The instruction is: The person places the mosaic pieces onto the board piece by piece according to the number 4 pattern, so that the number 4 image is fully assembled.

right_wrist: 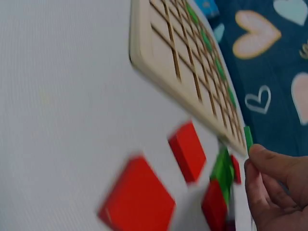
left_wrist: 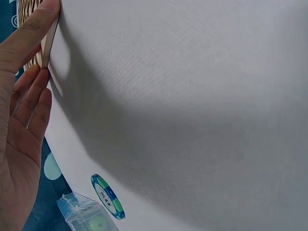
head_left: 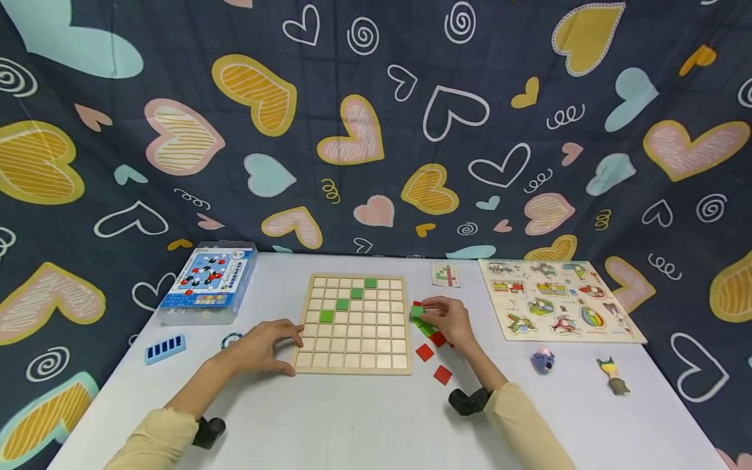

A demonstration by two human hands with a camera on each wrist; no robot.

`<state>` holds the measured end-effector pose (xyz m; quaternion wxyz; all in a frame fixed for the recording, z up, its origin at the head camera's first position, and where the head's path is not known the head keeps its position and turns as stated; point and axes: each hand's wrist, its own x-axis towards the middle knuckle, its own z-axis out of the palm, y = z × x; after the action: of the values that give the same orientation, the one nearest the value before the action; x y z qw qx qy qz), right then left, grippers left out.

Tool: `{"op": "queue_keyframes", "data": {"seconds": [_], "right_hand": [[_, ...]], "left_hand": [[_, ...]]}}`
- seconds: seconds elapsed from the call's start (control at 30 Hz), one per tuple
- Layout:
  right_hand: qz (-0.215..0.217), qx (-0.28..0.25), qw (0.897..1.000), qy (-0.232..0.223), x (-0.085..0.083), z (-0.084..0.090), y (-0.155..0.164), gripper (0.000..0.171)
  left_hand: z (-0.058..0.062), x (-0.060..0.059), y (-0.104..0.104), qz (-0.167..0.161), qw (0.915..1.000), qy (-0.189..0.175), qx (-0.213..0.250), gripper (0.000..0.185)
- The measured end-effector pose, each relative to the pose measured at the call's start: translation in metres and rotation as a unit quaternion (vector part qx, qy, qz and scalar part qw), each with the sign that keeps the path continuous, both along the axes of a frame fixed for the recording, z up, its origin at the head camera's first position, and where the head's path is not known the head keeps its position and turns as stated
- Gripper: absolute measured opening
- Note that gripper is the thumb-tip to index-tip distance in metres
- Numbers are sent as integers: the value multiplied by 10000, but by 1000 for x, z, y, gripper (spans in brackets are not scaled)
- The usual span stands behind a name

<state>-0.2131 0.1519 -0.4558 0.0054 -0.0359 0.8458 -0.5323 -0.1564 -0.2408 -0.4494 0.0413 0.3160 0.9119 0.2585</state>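
Observation:
A wooden grid board lies on the table with several green tiles set in a diagonal. My left hand rests at its left edge, fingertips and thumb touching the side; in the left wrist view the fingers look fairly straight against the board. Beyond the board's right side, my right hand pinches a green tile between thumb and fingers, above a small pile of green tiles and red tiles. Separate red tiles lie nearer me.
A small pattern card lies behind the pile. Farther right are a picture puzzle board and two small figures, one purple. At left stand a boxed set, a blue slotted block and a round chip.

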Motion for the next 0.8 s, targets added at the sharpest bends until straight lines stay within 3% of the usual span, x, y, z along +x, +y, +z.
{"op": "queue_keyframes", "data": {"seconds": [0.33,0.6,0.8], "right_hand": [[567,-954,9935,-244,14,4,-47,27],[1098,-1059,9883,-71,21,3,-83,27],[1400,-991,9850,173,38,24,-114,26]], "left_hand": [[-1,1,1,-17,10000,94,-3,41],[-1,1,1,-31,10000,53,-1,41],[-1,0,0,13,10000,22,-54,41]]}}
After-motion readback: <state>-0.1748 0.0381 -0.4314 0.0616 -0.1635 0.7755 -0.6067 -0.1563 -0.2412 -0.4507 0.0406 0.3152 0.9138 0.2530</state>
